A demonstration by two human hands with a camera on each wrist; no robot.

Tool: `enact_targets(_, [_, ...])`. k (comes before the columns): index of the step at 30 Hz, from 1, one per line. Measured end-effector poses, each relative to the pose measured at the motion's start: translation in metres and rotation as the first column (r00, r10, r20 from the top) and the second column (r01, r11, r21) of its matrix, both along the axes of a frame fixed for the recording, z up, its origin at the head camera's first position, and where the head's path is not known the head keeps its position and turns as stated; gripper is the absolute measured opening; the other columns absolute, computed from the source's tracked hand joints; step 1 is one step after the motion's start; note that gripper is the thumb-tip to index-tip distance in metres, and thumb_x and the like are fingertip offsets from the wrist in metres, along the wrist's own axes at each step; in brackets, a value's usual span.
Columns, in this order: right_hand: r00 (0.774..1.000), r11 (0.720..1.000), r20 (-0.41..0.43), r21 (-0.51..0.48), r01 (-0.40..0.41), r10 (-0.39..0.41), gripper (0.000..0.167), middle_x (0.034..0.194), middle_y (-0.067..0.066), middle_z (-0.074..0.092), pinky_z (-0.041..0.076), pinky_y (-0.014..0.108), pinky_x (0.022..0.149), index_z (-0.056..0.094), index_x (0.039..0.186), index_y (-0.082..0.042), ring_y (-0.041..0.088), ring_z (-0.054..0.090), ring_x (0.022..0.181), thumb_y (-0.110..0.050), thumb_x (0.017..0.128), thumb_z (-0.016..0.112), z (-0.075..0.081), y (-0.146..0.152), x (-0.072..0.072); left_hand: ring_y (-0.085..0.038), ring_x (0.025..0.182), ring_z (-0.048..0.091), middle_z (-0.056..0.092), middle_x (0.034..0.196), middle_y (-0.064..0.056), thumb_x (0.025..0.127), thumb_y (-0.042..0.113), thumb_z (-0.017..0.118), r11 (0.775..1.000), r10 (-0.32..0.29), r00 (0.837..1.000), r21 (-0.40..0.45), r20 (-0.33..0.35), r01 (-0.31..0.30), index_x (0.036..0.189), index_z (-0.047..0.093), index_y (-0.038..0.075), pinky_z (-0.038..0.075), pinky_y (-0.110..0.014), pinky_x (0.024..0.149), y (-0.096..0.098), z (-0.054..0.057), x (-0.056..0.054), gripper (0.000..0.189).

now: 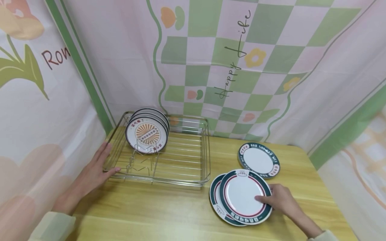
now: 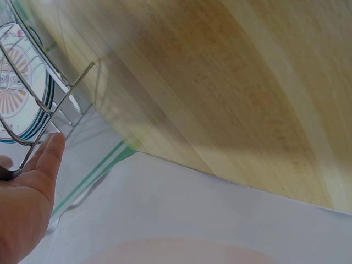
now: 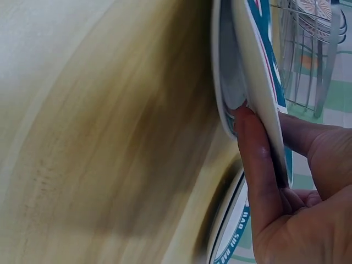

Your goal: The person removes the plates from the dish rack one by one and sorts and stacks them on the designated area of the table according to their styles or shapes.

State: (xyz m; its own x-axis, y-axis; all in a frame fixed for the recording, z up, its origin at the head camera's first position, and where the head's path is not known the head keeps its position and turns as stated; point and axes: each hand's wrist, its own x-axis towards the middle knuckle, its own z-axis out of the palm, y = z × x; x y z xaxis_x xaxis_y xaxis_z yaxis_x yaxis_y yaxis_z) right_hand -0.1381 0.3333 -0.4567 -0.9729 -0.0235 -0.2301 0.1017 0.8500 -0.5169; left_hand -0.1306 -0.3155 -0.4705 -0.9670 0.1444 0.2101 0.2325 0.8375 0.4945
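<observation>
My right hand (image 1: 280,199) pinches a white plate (image 1: 241,194) with a green rim and red ring. Its thumb lies on the plate's face and the fingers are under the edge. In the right wrist view the held plate (image 3: 261,82) is tilted apart from a similar plate (image 1: 218,211) beneath it. My left hand (image 1: 96,169) touches the left front corner of a wire dish rack (image 1: 181,182), with the fingers fairly straight along its side. Several dark-rimmed plates (image 1: 146,134) with an orange sunburst stand upright in the rack's left part.
Behind the right hand, green-rimmed plates (image 1: 259,160) lie on the wooden table (image 1: 144,214). A patterned cloth (image 1: 199,50) hangs behind the table, with more cloth on both sides. The rack stands near the table's back left.
</observation>
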Motion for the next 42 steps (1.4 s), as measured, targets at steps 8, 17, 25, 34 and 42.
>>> enact_targets(8, [0.994, 0.993, -0.078, 0.099, -0.063, 0.071, 0.049, 0.069, -0.002, 0.068, 0.05, 0.028, 0.057, 0.076, 0.101, 0.004, 0.014, 0.059, 0.063, -0.038, 0.082, 0.091, -0.007, -0.001, 0.001, -0.066, 0.146, 0.027, -0.009, 0.178, -0.014, 0.102, 0.045, 0.07, 1.0, 0.004, 1.0, -0.004, 0.018, -0.004, 0.171, -0.001, 0.015, 0.034, -0.084, 0.107, 0.0, 0.0, 0.0, 0.104])
enact_targets(17, [0.997, 0.993, -0.048, 0.11, -0.051, 0.057, 0.052, 0.066, -0.001, 0.064, 0.046, 0.029, 0.054, 0.074, 0.096, 0.005, 0.015, 0.056, 0.06, -0.043, 0.082, 0.09, -0.018, -0.006, 0.006, -0.066, 0.146, 0.028, -0.008, 0.177, -0.015, 0.102, 0.046, 0.069, 1.0, 0.003, 1.0, -0.01, 0.017, -0.003, 0.171, -0.001, 0.015, 0.035, -0.084, 0.105, 0.0, 0.0, -0.001, 0.104])
enact_targets(25, [0.997, 0.984, -0.023, 0.166, -0.068, 0.073, 0.083, 0.075, 0.003, 0.069, 0.058, 0.039, 0.067, 0.065, 0.117, 0.019, 0.018, 0.06, 0.07, -0.053, 0.082, 0.088, -0.026, -0.013, 0.007, -0.066, 0.145, 0.028, -0.008, 0.178, -0.015, 0.102, 0.045, 0.069, 1.0, 0.0, 1.0, -0.008, 0.015, 0.0, 0.171, 0.0, 0.012, 0.035, -0.084, 0.106, 0.0, 0.0, 0.0, 0.103])
enact_targets(34, [0.994, 0.975, -0.043, 0.204, -0.087, 0.098, 0.096, 0.079, 0.01, 0.071, 0.063, 0.052, 0.075, 0.057, 0.13, 0.02, 0.023, 0.065, 0.073, -0.058, 0.082, 0.085, -0.031, -0.022, 0.01, -0.066, 0.146, 0.028, -0.007, 0.177, -0.017, 0.103, 0.044, 0.069, 1.0, 0.002, 1.0, -0.009, -0.001, -0.002, 0.171, 0.003, 0.007, 0.034, -0.083, 0.107, 0.0, -0.001, -0.001, 0.102])
enact_targets(42, [0.994, 0.975, -0.041, 0.203, -0.089, 0.1, 0.096, 0.078, 0.009, 0.071, 0.062, 0.045, 0.068, 0.052, 0.135, 0.02, 0.022, 0.066, 0.072, -0.056, 0.086, 0.083, -0.033, -0.026, 0.011, -0.066, 0.146, 0.027, -0.007, 0.177, -0.017, 0.102, 0.045, 0.069, 1.0, 0.004, 1.0, -0.014, 0.006, -0.004, 0.17, 0.004, 0.006, 0.034, -0.083, 0.107, 0.0, -0.001, -0.001, 0.102])
